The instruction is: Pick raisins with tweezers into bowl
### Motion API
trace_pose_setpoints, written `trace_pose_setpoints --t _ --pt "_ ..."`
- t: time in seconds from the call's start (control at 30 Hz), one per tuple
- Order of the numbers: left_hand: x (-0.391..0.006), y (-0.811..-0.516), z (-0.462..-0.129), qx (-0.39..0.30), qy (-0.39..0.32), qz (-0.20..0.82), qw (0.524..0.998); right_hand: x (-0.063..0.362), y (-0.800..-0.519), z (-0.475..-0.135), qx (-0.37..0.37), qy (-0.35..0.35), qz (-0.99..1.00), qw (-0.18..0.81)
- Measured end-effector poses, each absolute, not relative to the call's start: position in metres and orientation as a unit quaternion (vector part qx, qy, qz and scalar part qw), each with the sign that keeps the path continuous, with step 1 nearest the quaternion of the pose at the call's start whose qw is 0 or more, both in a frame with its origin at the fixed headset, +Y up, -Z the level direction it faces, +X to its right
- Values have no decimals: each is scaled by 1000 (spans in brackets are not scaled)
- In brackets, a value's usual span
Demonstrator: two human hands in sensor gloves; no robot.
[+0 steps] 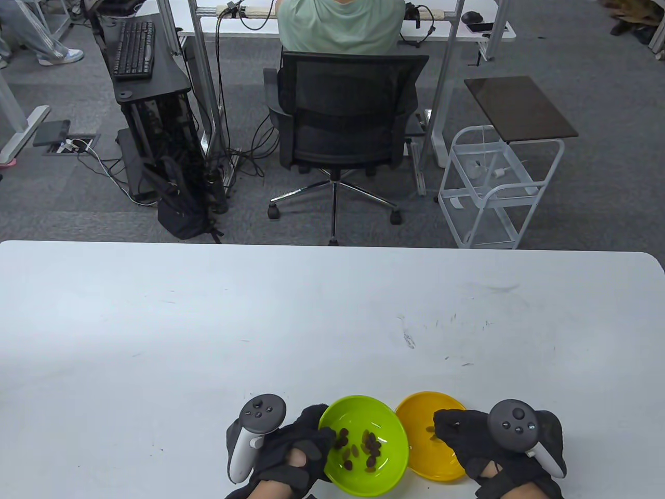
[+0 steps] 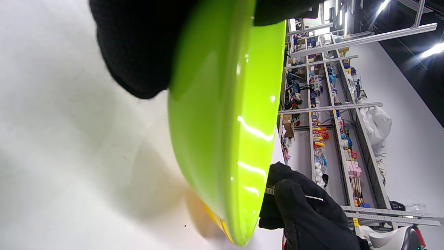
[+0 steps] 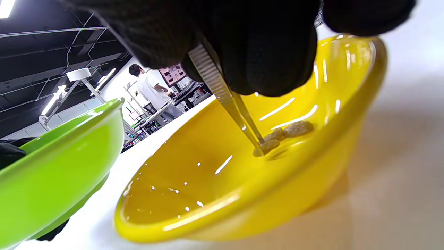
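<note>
Table view, surface: white table (image 1: 332,322) with faint scuff marks right of centre; far edge straight, far-right corner rounded.
Table view, room: grey carpet beyond the table; a black mesh office chair (image 1: 345,122) with a seated person in a green shirt (image 1: 340,23) facing away; a black computer stand with keyboard (image 1: 134,49) at far left; a white wire cart (image 1: 493,192) at far right.
Table view, bowls: green bowl (image 1: 363,444) near the table's near edge, holding a cluster of dark raisins (image 1: 363,449); yellow bowl (image 1: 434,434) just to its right, rims touching or overlapping.
Table view, hands: left hand (image 1: 291,452) grips the green bowl's left rim; right hand (image 1: 488,447) is over the yellow bowl's right side.
Left wrist view: green bowl's outer wall fills the centre, tilted off the white tabletop, black-gloved fingers (image 2: 138,48) wrapped over its rim; shelving racks (image 2: 329,139) stand in the background.
Right wrist view, tweezers: right hand's fingers (image 3: 263,52) pinch metal tweezers (image 3: 225,97); tips pressed together on a pale raisin (image 3: 267,146) at the yellow bowl's floor.
Right wrist view, contents: two more raisins lie just beside it, toward the far wall.
Right wrist view, room: dark ceiling with strip lights; a standing person in a white shirt (image 3: 151,88) far off.
</note>
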State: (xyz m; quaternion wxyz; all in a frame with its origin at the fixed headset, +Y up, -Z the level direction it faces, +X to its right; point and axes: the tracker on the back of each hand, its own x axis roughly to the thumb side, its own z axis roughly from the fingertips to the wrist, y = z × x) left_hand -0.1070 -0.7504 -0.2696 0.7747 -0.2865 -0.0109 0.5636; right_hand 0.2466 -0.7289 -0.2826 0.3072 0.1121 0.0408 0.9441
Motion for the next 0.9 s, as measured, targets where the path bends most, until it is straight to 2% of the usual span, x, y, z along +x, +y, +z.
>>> trace_pose_setpoints --t 0.2,0.47,0.67,0.9 --pt "-107 -751 -270 -285 -9 564 775 249 -720 -280 117 28 938 325" --pt "-107 -751 -270 -285 -9 560 777 232 -679 -262 187 -41 903 386" --pt "-107 -752 -270 -285 -6 561 777 201 -674 -249 248 -21 891 380" --pt "-108 -752 -271 -285 -8 561 777 166 -684 -239 297 20 885 358"
